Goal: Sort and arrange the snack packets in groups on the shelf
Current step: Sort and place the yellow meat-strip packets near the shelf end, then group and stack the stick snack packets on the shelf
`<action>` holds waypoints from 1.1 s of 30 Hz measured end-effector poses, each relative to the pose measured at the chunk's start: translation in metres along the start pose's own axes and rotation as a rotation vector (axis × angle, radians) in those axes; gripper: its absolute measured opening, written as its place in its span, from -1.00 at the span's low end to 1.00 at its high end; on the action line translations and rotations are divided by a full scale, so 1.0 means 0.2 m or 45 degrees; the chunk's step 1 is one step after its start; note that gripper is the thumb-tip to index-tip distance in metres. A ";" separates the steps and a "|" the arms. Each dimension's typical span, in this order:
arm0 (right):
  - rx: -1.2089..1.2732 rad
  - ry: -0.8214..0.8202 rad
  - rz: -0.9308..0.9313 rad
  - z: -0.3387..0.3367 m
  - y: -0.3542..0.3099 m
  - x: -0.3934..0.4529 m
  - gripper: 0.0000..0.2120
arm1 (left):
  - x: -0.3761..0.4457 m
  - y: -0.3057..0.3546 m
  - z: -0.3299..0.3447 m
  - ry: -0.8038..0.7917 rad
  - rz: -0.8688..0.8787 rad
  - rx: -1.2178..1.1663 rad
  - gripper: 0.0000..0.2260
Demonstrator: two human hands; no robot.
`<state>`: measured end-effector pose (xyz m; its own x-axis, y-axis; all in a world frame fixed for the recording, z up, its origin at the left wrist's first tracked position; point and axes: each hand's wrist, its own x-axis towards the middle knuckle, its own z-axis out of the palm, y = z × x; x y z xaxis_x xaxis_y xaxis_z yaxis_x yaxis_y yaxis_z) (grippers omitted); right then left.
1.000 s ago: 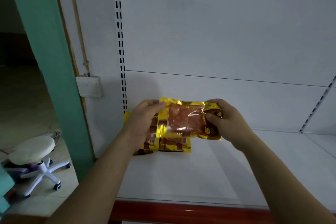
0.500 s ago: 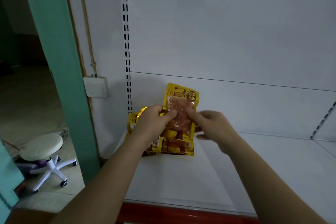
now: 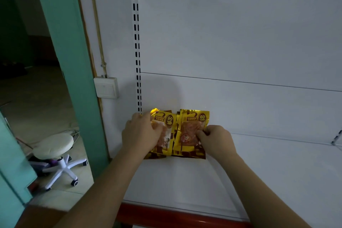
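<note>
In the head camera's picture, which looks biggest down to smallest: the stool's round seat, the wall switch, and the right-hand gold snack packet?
1. Stool's round seat, clearly widest.
2. Right-hand gold snack packet, partly covered by the right hand.
3. Wall switch, smallest.
Their differing distances from the camera may skew this.

Both bare forearms reach forward and upward from the lower edge of the view, converging toward the back of the shelf; left hand [image 3: 141, 133] lies palm-down, back of hand toward the camera, fingers spread and laid flat over the left gold foil snack packet [image 3: 163, 135], thumb side to the right; right hand [image 3: 215, 139] sits level with it, just apart, fingers [image 3: 200, 134] curled inward, fingertips pinching the clear front of the right gold foil snack packet [image 3: 190, 131]; wrists straight, sleeves none.
</note>
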<state>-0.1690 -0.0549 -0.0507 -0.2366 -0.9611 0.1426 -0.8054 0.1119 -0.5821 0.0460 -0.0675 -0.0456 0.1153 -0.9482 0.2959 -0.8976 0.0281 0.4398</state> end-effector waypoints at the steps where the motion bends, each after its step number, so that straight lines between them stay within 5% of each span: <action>1: -0.018 0.008 0.002 0.01 0.00 0.00 -0.66 | -0.01 -0.01 0.01 -0.074 -0.021 0.015 -0.57; 9: -0.064 -0.061 -0.016 0.02 -0.03 -0.01 -0.67 | -0.02 0.00 0.04 -0.143 0.008 0.039 -0.57; 21: -0.271 0.233 -0.211 -0.13 0.00 -0.16 -0.47 | -0.06 0.20 -0.03 0.053 0.334 -0.007 -0.62; 33: -0.532 0.367 -0.051 -0.51 0.51 -0.47 -0.38 | -0.36 0.77 0.18 -0.105 0.643 -0.143 -0.52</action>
<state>-0.2853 0.0720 -0.0411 -0.2941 -0.8643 0.4079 -0.9515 0.2246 -0.2103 -0.1150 -0.0067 -0.0292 -0.3583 -0.8293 0.4289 -0.7809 0.5180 0.3492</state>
